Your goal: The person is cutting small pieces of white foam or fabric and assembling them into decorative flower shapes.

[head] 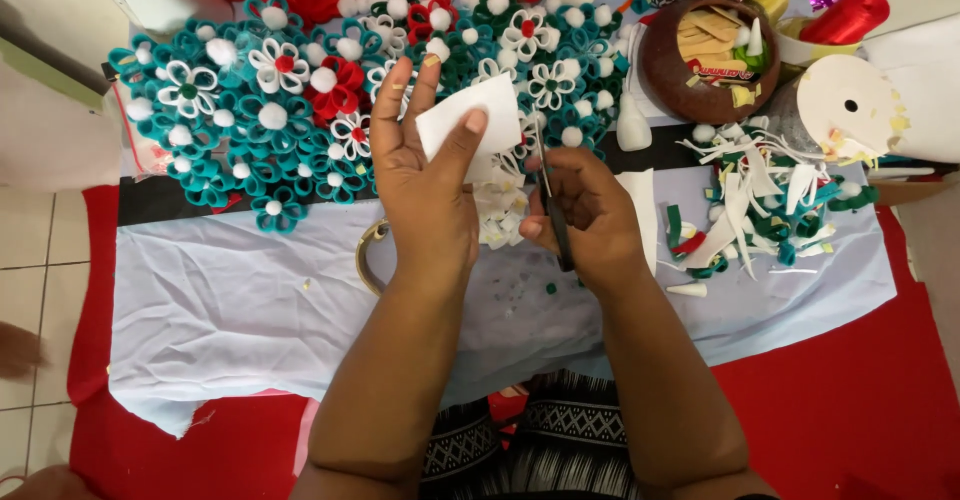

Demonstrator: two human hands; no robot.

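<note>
1. I saw a pale cloth (250, 310) spread under a heap of teal felt flowers (300, 120).
2. My left hand (425, 185) pinched a white felt piece (480, 120), thumb over it.
3. My right hand (585, 220) was closed round scissors (552, 210), blades pointing up along the piece's right edge.

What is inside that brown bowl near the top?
The brown bowl holds tan flat sticks, a small white cone and coloured scraps. Its bottom is covered by them.
</note>
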